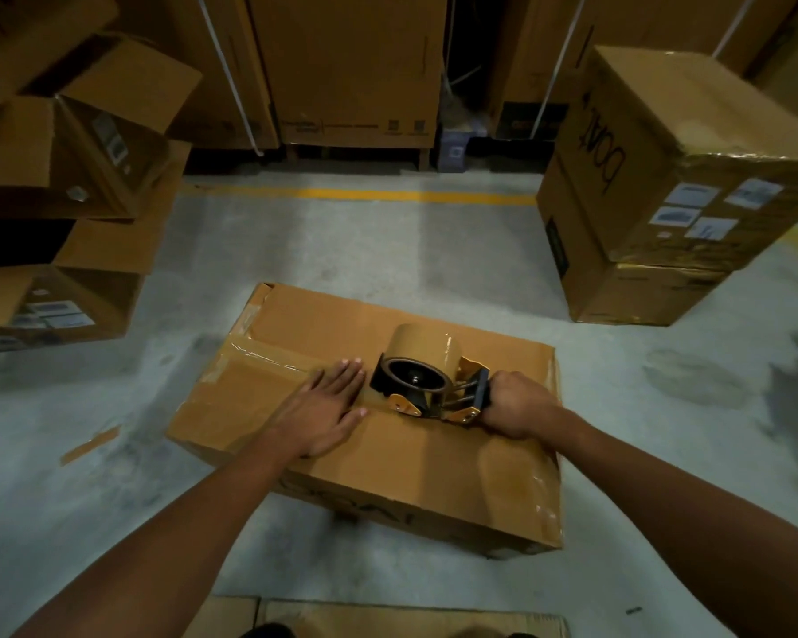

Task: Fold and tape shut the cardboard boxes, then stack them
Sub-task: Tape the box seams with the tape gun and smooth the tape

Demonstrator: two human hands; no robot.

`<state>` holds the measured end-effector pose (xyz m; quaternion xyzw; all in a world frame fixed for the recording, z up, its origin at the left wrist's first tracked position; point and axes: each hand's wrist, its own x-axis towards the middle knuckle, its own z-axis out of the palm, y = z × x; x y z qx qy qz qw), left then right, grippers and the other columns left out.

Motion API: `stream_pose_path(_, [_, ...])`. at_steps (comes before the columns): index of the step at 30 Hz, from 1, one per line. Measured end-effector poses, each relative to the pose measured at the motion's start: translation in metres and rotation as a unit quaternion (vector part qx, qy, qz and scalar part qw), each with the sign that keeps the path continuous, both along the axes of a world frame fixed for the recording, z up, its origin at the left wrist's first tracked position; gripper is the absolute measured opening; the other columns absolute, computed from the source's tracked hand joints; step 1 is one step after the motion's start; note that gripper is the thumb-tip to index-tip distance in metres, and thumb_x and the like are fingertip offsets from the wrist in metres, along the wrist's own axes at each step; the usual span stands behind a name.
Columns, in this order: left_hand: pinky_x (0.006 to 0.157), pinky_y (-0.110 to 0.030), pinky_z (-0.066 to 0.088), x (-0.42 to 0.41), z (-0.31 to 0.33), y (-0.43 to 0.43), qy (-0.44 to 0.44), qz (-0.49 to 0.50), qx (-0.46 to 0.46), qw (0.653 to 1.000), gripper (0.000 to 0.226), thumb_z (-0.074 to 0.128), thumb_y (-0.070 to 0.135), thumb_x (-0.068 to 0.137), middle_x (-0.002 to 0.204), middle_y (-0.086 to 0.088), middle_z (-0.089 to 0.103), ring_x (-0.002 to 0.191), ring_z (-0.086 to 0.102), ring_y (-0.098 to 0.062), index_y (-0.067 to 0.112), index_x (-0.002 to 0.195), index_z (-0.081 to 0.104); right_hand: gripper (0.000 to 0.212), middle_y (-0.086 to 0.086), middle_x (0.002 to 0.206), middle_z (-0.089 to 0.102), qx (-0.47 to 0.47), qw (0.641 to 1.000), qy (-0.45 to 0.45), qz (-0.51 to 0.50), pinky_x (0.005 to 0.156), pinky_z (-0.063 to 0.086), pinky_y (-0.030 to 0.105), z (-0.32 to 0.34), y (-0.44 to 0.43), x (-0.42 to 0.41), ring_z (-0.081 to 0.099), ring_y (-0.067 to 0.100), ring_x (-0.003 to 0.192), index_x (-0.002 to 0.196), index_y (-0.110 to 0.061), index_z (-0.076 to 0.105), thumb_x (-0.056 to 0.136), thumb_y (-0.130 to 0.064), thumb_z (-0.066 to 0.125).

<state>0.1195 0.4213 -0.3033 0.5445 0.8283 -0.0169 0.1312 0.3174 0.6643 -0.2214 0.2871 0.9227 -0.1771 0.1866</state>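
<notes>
A closed cardboard box (434, 472) lies on the concrete floor in front of me, its top flaps folded down. A strip of brown tape (268, 356) runs along the top seam from the left end. My left hand (328, 407) presses flat on the tape, fingers straight. My right hand (517, 409) grips the handle of a tape dispenser (427, 375) with a brown tape roll, which rests on the box top right of my left hand.
Two taped boxes (678, 186) stand stacked at the right. Open boxes (88, 131) with raised flaps are piled at the left. Tall cartons (346, 66) line the back behind a yellow floor line (365, 194). A loose tape scrap (91, 445) lies on the floor.
</notes>
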Motion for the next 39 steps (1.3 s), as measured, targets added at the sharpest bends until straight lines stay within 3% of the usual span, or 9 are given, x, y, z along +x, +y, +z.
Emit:
stream_pose_path(5, [0.125, -0.044, 0.004, 0.015, 0.008, 0.007, 0.009, 0.027, -0.014, 0.999, 0.071, 0.010, 0.056, 0.101, 0.162, 0.003, -0.019, 0.151, -0.017, -0.013, 0.016, 0.157, -0.006, 0.025, -0.004, 0.078, 0.056, 0.005, 0.999, -0.027, -0.031, 0.066, 0.045, 0.028, 0.008, 0.021, 0.041, 0.058, 0.014, 0.077, 0.073, -0.029, 0.049, 0.091, -0.040, 0.062])
stream_pose_path(9, [0.125, -0.044, -0.001, 0.043, 0.010, 0.022, 0.003, 0.006, -0.021, 1.000, 0.073, 0.007, 0.057, 0.102, 0.161, -0.004, -0.023, 0.150, -0.020, -0.018, 0.013, 0.156, -0.012, 0.030, -0.002, 0.084, 0.062, 0.008, 1.000, -0.014, -0.025, 0.075, 0.056, 0.035, 0.008, 0.020, 0.041, 0.061, 0.015, 0.079, 0.089, -0.025, 0.061, 0.086, -0.055, 0.064])
stream_pose_path(15, [0.125, -0.046, 0.002, 0.082, 0.006, 0.055, -0.021, -0.043, 0.014, 0.999, 0.074, 0.009, 0.059, 0.099, 0.163, -0.010, 0.023, 0.154, 0.007, -0.023, 0.013, 0.154, 0.028, 0.027, -0.002, 0.085, 0.059, 0.037, 0.999, -0.018, -0.021, 0.076, 0.055, 0.034, 0.010, 0.020, 0.040, 0.060, 0.017, 0.082, 0.095, -0.023, 0.058, 0.087, -0.048, 0.064])
stream_pose_path(20, [0.125, -0.043, 0.003, 0.079, 0.003, 0.055, -0.003, -0.040, 0.021, 0.999, 0.089, -0.004, 0.069, 0.093, 0.159, -0.010, 0.033, 0.151, 0.018, -0.021, 0.014, 0.148, 0.038, 0.025, -0.002, 0.088, 0.059, 0.057, 0.998, -0.016, -0.001, 0.079, 0.056, 0.035, 0.010, 0.021, 0.041, 0.060, 0.016, 0.083, 0.100, -0.023, 0.059, 0.089, -0.045, 0.063])
stream_pose_path(22, [0.125, -0.042, 0.002, 0.077, -0.001, 0.054, -0.002, -0.039, 0.031, 0.999, 0.079, 0.004, 0.065, 0.097, 0.162, -0.008, 0.027, 0.153, 0.013, -0.020, 0.016, 0.152, 0.031, 0.027, -0.003, 0.087, 0.060, 0.056, 0.998, -0.016, -0.003, 0.078, 0.057, 0.034, 0.007, 0.023, 0.043, 0.061, 0.015, 0.082, 0.103, -0.022, 0.061, 0.089, -0.045, 0.063])
stream_pose_path(26, [0.126, -0.039, 0.001, 0.076, -0.001, 0.055, -0.019, -0.038, 0.021, 0.999, 0.074, 0.013, 0.061, 0.101, 0.164, 0.002, -0.015, 0.150, -0.017, -0.012, 0.018, 0.159, -0.005, 0.020, -0.001, 0.083, 0.061, 0.056, 0.997, -0.037, -0.024, 0.070, 0.055, 0.031, 0.012, 0.040, 0.064, 0.061, 0.015, 0.078, 0.094, -0.021, 0.062, 0.089, -0.039, 0.063])
stream_pose_path(28, [0.125, -0.037, -0.003, 0.077, 0.002, 0.055, -0.018, -0.039, 0.016, 0.999, 0.075, 0.013, 0.061, 0.101, 0.162, 0.003, -0.020, 0.149, -0.020, -0.011, 0.018, 0.157, -0.011, 0.018, -0.002, 0.082, 0.059, 0.068, 0.996, -0.047, -0.036, 0.063, 0.048, 0.029, 0.017, 0.053, 0.081, 0.060, 0.016, 0.076, 0.092, -0.020, 0.059, 0.088, -0.037, 0.064])
stream_pose_path(36, [0.125, -0.047, 0.002, 0.111, 0.009, 0.074, -0.015, 0.005, -0.020, 1.000, 0.081, 0.003, 0.065, 0.097, 0.162, -0.007, -0.022, 0.151, -0.019, -0.020, 0.010, 0.156, -0.011, 0.017, -0.002, 0.075, 0.057, 0.074, 0.995, -0.039, -0.047, 0.060, 0.044, 0.028, 0.024, 0.065, 0.105, 0.061, 0.018, 0.075, 0.090, -0.020, 0.060, 0.087, -0.036, 0.064])
stream_pose_path(39, [0.124, -0.050, 0.003, 0.140, 0.010, 0.093, -0.010, -0.066, -0.005, 0.998, 0.079, 0.004, 0.061, 0.098, 0.166, -0.010, 0.006, 0.154, -0.003, -0.023, 0.010, 0.158, 0.012, 0.019, -0.002, 0.079, 0.058, 0.078, 0.995, -0.041, -0.040, 0.063, 0.047, 0.029, 0.027, 0.064, 0.104, 0.061, 0.019, 0.076, 0.096, -0.018, 0.062, 0.087, -0.035, 0.063])
